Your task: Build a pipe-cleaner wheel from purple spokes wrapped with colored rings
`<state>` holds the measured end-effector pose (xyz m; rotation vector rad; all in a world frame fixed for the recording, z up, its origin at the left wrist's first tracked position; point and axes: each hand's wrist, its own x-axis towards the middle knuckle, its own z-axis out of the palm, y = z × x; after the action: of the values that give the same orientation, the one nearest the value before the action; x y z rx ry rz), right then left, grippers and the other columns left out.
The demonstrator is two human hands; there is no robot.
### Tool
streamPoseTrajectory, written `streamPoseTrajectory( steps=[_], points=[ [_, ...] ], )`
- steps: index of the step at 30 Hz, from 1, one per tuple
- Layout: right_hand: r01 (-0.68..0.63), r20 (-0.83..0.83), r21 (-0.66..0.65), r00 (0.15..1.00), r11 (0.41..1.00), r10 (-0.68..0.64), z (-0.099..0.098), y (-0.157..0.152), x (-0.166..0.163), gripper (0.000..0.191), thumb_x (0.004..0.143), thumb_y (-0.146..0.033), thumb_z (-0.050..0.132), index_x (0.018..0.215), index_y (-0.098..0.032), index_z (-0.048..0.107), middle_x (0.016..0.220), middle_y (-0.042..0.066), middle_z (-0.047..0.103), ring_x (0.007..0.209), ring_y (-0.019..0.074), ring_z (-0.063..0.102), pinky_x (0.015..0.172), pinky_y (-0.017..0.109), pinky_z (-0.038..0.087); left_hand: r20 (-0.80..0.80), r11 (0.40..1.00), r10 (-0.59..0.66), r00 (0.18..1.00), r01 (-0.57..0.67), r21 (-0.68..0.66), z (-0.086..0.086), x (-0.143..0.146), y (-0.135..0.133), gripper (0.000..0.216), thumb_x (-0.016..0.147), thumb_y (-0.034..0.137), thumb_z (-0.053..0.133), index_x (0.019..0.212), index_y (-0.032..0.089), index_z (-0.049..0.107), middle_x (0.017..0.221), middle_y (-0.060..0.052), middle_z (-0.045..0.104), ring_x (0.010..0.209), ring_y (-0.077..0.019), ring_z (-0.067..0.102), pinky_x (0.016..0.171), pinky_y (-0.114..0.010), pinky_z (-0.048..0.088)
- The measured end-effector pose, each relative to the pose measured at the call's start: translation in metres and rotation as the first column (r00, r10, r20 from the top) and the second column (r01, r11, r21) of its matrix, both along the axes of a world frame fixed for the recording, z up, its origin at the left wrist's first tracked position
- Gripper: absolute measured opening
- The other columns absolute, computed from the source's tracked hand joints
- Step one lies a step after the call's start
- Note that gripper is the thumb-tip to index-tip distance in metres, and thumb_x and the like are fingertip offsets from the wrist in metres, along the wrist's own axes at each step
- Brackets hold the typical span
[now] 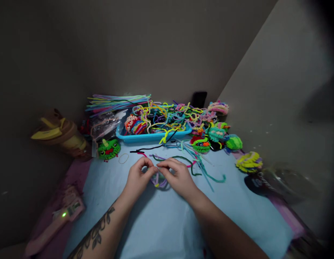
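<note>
Above the middle of the light blue cloth, my left hand [141, 174] and my right hand [177, 176] meet fingertip to fingertip. Both pinch a lilac pipe cleaner [163, 184], bent into a loop that hangs below the fingers with a small yellow bit [156, 185] at its bottom. The exact spot of the grip is partly hidden by the fingertips. Just beyond my hands lie loose pipe cleaners: a dark green one [192, 167], a black one [149, 148] and several teal ones [201, 162]. Some pink shows behind the fingers.
A blue tray [153, 137] heaped with curled pipe cleaners stands at the back. Straight pipe cleaners [118, 102] lie behind it. A green fuzzy figure [109, 149] and a rubber band [123, 158] are left; several fuzzy figures [233, 142] line the right. A pink glue gun [67, 212] lies left.
</note>
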<state>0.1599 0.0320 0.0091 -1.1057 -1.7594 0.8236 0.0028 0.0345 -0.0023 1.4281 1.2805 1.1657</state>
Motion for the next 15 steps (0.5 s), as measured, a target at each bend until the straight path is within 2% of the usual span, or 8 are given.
streamPoseTrajectory(
  steps=[3, 8, 15],
  points=[
    [0.030, -0.021, -0.041, 0.999, 0.999, -0.031, -0.0016, 0.0018, 0.0003, 0.016, 0.079, -0.013, 0.057, 0.082, -0.022, 0.070, 0.076, 0.002, 0.065, 0.075, 0.0161, 0.061, 0.068, 0.027, 0.046, 0.103, 0.997, -0.041, 0.994, 0.048, -0.066, 0.0005, -0.0014, 0.0015, 0.011, 0.070, 0.023, 0.064, 0.070, 0.017, 0.055, 0.065, 0.003, 0.054, 0.062, -0.0113, 0.050, 0.060, -0.023, 0.040],
    [0.103, -0.041, -0.110, 0.993, 0.989, -0.108, -0.0059, 0.0050, 0.0018, 0.015, 0.078, -0.014, 0.057, 0.081, -0.021, 0.070, 0.076, 0.002, 0.065, 0.073, 0.0153, 0.060, 0.067, 0.026, 0.046, 0.198, 0.964, -0.168, 0.966, 0.203, -0.170, 0.0005, -0.0019, 0.0016, 0.021, 0.071, 0.031, 0.067, 0.081, 0.016, 0.057, 0.064, 0.003, 0.054, 0.057, -0.0098, 0.049, 0.054, -0.021, 0.037],
    [0.046, -0.007, -0.123, 0.999, 0.991, -0.048, -0.0066, 0.0043, -0.0009, 0.018, 0.079, -0.013, 0.054, 0.082, -0.020, 0.070, 0.078, 0.003, 0.065, 0.077, 0.0158, 0.061, 0.071, 0.027, 0.046, 0.124, 0.981, -0.094, 0.988, 0.113, -0.159, -0.0015, 0.0002, 0.0010, 0.020, 0.072, 0.033, 0.066, 0.073, 0.015, 0.058, 0.062, 0.002, 0.054, 0.057, -0.0103, 0.048, 0.054, -0.022, 0.037]
  ],
)
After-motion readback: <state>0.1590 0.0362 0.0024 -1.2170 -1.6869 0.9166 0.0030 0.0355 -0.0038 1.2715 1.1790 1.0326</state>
